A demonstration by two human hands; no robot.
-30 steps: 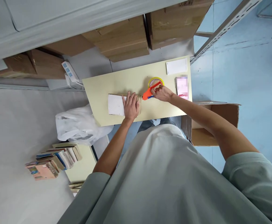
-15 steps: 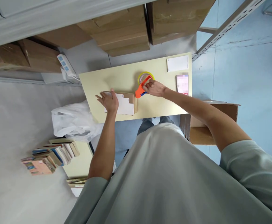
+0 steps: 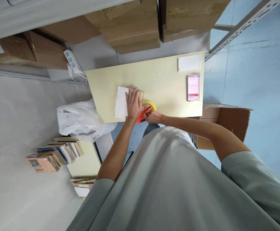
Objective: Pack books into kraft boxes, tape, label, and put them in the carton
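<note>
A small cardboard parcel (image 3: 121,102) with a white top lies near the front edge of the pale yellow table (image 3: 159,80). My left hand (image 3: 133,104) rests flat on it, fingers stretched out, pressing it down. My right hand (image 3: 152,116) is closed round an orange tape dispenser (image 3: 142,116) with a yellow roll of tape (image 3: 149,105), held at the parcel's right end by the table's front edge.
A white card (image 3: 189,62) and a pink item (image 3: 193,87) lie at the table's right end. Brown cartons (image 3: 130,29) stand behind it, an open carton (image 3: 226,118) at the right, a white plastic bag (image 3: 79,123) and stacked books (image 3: 53,155) at the left.
The parcel has been turned on the table. My left hand came back flat onto it. My right hand brought the tape dispenser from the table's middle down to the front edge.
</note>
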